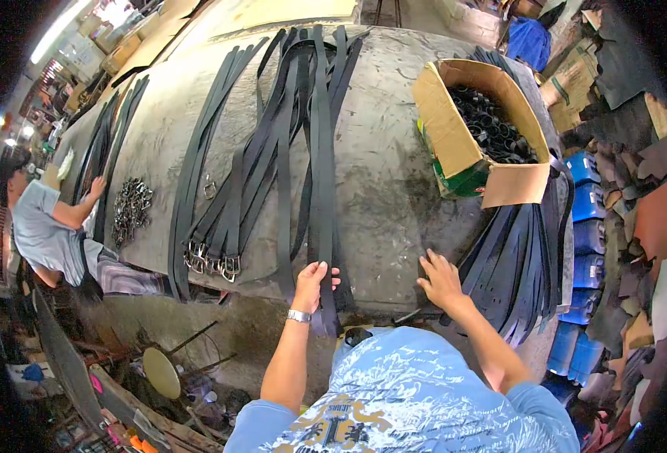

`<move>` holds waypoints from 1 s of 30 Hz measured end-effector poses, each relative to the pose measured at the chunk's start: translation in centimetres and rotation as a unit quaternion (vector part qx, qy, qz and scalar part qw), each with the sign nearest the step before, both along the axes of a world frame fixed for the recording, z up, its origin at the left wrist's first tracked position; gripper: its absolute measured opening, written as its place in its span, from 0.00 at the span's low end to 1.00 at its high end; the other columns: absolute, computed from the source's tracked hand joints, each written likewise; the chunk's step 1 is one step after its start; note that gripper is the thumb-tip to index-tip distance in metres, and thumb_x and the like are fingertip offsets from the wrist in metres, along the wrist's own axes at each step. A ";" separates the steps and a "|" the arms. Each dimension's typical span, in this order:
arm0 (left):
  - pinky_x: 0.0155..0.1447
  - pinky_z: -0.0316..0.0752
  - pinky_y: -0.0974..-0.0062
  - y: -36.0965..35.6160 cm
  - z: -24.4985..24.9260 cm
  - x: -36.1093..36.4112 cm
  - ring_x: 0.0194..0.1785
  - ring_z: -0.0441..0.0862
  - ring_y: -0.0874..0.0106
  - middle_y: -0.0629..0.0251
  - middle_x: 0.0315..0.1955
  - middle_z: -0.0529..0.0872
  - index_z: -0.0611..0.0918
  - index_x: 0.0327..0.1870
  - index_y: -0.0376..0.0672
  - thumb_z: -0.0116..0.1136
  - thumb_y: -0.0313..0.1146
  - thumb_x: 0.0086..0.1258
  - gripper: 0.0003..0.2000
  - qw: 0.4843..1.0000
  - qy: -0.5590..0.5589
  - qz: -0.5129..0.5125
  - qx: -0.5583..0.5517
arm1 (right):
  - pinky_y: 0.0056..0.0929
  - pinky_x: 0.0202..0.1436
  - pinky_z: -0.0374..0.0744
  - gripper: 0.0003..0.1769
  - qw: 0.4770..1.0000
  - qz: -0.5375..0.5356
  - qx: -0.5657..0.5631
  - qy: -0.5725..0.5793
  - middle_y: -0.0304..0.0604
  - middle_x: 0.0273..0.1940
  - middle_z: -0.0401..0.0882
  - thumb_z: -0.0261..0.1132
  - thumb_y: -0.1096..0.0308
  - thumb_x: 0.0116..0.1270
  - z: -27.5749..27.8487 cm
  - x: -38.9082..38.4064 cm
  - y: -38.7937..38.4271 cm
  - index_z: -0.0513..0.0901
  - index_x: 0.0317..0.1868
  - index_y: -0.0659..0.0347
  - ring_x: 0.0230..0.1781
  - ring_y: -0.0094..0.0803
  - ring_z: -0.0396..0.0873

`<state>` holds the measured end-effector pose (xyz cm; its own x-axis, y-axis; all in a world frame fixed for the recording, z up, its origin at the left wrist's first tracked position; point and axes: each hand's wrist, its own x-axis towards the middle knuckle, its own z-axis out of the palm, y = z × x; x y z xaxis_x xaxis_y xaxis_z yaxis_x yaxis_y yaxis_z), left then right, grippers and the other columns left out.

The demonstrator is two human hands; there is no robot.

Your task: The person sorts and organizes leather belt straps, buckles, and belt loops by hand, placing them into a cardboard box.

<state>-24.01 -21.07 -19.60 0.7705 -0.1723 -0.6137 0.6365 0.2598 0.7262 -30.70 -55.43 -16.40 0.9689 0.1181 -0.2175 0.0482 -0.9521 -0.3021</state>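
My left hand [314, 285], with a metal watch on the wrist, is closed around the lower part of a long black strap [321, 166] that runs up the table. My right hand [439, 279] rests over the table top with fingers spread, holding nothing. To its right a fan of black straps [511, 272] reaches past the table edge. Left of my left hand lies a crossed pile of black straps [262, 162] with silver buckles [213, 260] at the lower ends.
An open cardboard box [454, 128] of small black loops stands at the right of the table [394, 226]. A heap of buckles [131, 211] lies at the left, near a co-worker [54, 226]. Blue containers [586, 226] line the right side. A round stool [161, 372] stands below.
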 end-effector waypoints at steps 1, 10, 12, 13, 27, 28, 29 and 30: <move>0.37 0.80 0.71 -0.1 -0.1 0.0 0.36 0.86 0.68 0.57 0.42 0.87 0.77 0.47 0.40 0.55 0.39 0.76 0.11 1.000 0.001 0.004 -0.003 | 0.54 0.71 0.61 0.39 1.000 0.001 -0.023 -0.005 0.53 0.74 0.58 0.69 0.56 0.61 -0.1 -0.3 0.3 0.67 0.70 0.58 0.73 0.48 0.58; 0.40 0.82 0.73 -0.7 -0.3 -0.5 0.39 0.87 0.69 0.58 0.43 0.87 0.78 0.48 0.40 0.58 0.38 0.75 0.11 1.000 -0.012 0.019 -0.004 | 0.56 0.71 0.62 0.45 0.998 0.008 -0.068 -0.004 0.53 0.76 0.54 0.72 0.53 0.58 -0.6 -0.6 1.3 0.63 0.72 0.61 0.75 0.49 0.55; 0.40 0.82 0.73 -0.9 -0.1 -0.7 0.39 0.87 0.69 0.58 0.43 0.87 0.78 0.47 0.40 0.59 0.38 0.74 0.11 0.999 -0.023 0.023 -0.001 | 0.56 0.71 0.63 0.45 0.998 0.011 -0.067 -0.008 0.53 0.76 0.54 0.72 0.54 0.58 -0.7 -0.8 1.3 0.63 0.72 0.61 0.75 0.49 0.55; 0.40 0.81 0.74 -1.0 0.1 -0.8 0.39 0.87 0.70 0.58 0.43 0.88 0.77 0.47 0.40 0.59 0.36 0.74 0.10 0.999 -0.026 0.023 0.004 | 0.57 0.70 0.63 0.46 0.998 0.011 -0.066 -0.010 0.53 0.76 0.53 0.72 0.54 0.58 -0.8 -0.9 1.2 0.62 0.72 0.61 0.75 0.49 0.55; 0.56 0.79 0.61 -11.2 10.1 -1.1 0.57 0.81 0.62 0.55 0.54 0.81 0.71 0.58 0.40 0.53 0.24 0.73 0.14 0.977 -0.101 -0.031 -0.183 | 0.49 0.64 0.70 0.30 0.966 -0.067 0.245 0.048 0.55 0.58 0.80 0.55 0.47 0.71 7.1 0.6 3.7 0.75 0.65 0.58 0.59 0.54 0.77; 0.57 0.79 0.59 -13.6 12.6 -0.3 0.57 0.81 0.61 0.55 0.55 0.81 0.67 0.60 0.42 0.52 0.26 0.75 0.16 0.972 -0.118 -0.001 -0.205 | 0.48 0.60 0.74 0.28 0.947 -0.050 0.300 0.101 0.56 0.56 0.81 0.57 0.48 0.71 10.9 1.1 3.5 0.79 0.62 0.58 0.57 0.53 0.79; 0.56 0.80 0.59 -14.6 13.4 0.3 0.57 0.81 0.60 0.54 0.55 0.81 0.66 0.60 0.42 0.52 0.28 0.76 0.16 0.972 -0.109 0.005 -0.207 | 0.46 0.58 0.76 0.25 0.952 -0.039 0.295 0.068 0.56 0.54 0.82 0.59 0.51 0.70 12.9 1.5 2.8 0.80 0.59 0.58 0.55 0.51 0.80; 0.54 0.80 0.59 -15.2 13.9 0.8 0.56 0.82 0.60 0.54 0.54 0.81 0.65 0.60 0.43 0.51 0.29 0.77 0.15 0.972 -0.102 0.013 -0.210 | 0.44 0.55 0.78 0.21 0.956 -0.026 0.289 0.035 0.56 0.52 0.83 0.61 0.55 0.69 14.0 2.1 1.7 0.82 0.57 0.58 0.53 0.50 0.82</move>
<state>-23.22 -36.32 -5.69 0.8758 -0.3540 -0.3282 0.4805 0.5742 0.6629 -28.58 -53.71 -2.38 0.9621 0.1906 -0.1950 -0.0340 -0.6257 -0.7793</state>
